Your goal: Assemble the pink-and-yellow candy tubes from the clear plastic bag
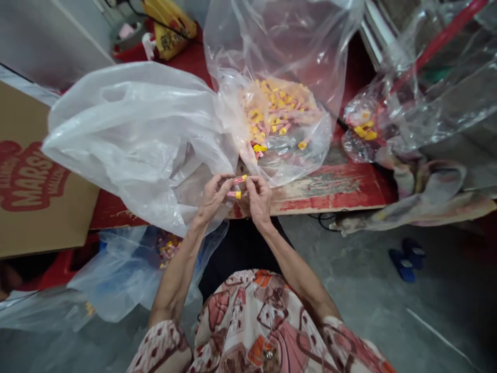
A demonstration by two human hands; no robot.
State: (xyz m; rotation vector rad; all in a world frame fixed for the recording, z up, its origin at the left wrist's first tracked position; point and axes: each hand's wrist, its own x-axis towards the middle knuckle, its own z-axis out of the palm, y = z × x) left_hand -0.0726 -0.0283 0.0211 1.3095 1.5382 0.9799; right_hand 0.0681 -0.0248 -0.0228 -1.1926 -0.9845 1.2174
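Observation:
My left hand (215, 196) is closed on a small pink tube with a yellow cap (238, 180). The fingertips of my right hand (259, 198) pinch the capped end of that same tube. Just below it, a second yellow-capped pink tube (233, 195) sticks out from my left fingers. Both hands are over the front edge of the table. Beyond them lies a clear plastic bag (287, 160) with many such yellow and pink pieces (277, 103) in it. A large whitish plastic bag (135, 119) spreads beside my left hand.
A cardboard box (46, 171) stands at the left. The red table (349, 184) has worn paint. More clear plastic (423, 109) with yellow pieces hangs at the right. Below left is an open bag (120, 274) of colourful pieces. Blue slippers (406, 259) lie on the floor.

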